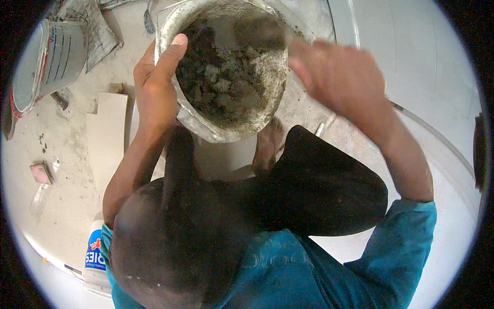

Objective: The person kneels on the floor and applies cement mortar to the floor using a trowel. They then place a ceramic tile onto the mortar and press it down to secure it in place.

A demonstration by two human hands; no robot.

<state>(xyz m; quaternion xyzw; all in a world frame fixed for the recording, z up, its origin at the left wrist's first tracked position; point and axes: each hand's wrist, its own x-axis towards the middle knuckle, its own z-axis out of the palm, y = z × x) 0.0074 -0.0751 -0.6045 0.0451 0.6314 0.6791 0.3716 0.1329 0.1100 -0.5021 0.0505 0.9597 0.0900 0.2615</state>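
A white, mortar-crusted bucket is tilted between my knees, its mouth facing up at me. Dark grey, lumpy wet mortar fills its lower part and coats the wall. My left hand grips the bucket's left rim, thumb over the edge and fingers around the outside. At the right rim, my right hand is closed around the handle of a trowel. Its dark blade reaches into the top of the bucket, smeared by motion, so its exact shape is unclear.
A clear-walled bucket with a red rim lies at the far left beside a dirty cloth. Cardboard and a small pinkish block are on the dusty floor. A white labelled tub stands near my left elbow. A pale wall rises at right.
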